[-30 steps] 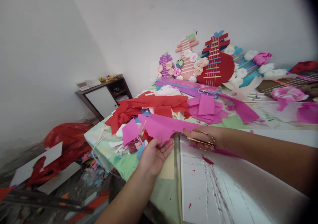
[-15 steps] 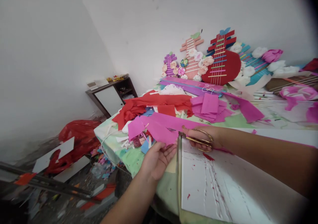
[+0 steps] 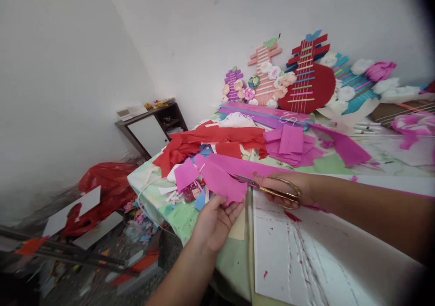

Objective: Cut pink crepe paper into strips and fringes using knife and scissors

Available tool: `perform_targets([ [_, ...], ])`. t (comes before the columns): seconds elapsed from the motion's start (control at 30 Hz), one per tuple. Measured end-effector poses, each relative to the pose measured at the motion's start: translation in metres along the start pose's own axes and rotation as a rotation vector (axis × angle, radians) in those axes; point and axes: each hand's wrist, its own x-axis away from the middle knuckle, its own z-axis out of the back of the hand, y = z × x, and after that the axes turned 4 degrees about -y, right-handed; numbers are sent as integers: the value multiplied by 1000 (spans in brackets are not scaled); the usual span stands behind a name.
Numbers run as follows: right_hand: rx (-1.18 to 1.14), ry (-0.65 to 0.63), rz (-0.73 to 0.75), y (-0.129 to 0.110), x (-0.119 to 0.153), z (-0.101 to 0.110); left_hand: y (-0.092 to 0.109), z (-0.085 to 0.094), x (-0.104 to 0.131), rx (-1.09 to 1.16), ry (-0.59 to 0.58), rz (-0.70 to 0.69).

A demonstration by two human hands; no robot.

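My right hand (image 3: 283, 184) is closed round a pair of scissors (image 3: 267, 190) with gold handles. Their blades point left and lie at a cut in a strip of pink crepe paper (image 3: 222, 177). Below that strip, my left hand (image 3: 217, 220) is palm up, its thumb and fingers pinching the lower edge of the paper. A separate small pink piece (image 3: 186, 175) lies just left of the strip. Under the paper, a dark red round object (image 3: 189, 193) and a blue scrap (image 3: 201, 201) are partly covered.
Red crepe paper (image 3: 224, 134) and stacked pink pieces (image 3: 292, 145) lie behind my hands. A white board (image 3: 282, 251) covers the near right of the table. Flower-decorated paper instruments, one a red lute shape (image 3: 314, 88), lean on the wall. Scraps and a red plastic bag (image 3: 108, 179) litter the floor.
The scissors have shifted slightly right, and more of their blades shows over the pink paper. My left hand still pinches the edge, also a little further right in the picture.
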Motion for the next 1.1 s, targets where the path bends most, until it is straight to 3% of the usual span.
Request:
perform_targets([
  [0.2, -62, -66, -89, 5, -3, 3, 4, 2, 1, 107, -146, -38],
  [0.53, -70, -185, -109, 3, -1, -5, 9, 7, -2, 121, -97, -47],
  [0.73, -118, -207, -103, 7, -2, -5, 7, 7, -3, 136, -136, -22],
  [0.9, -154, -180, -101, -2, -12, -7, 4, 6, -1, 131, -188, -16],
  [1.1, -142, -242, -49, -13, -14, -10, 1, 8, -1, 113, -232, 5],
])
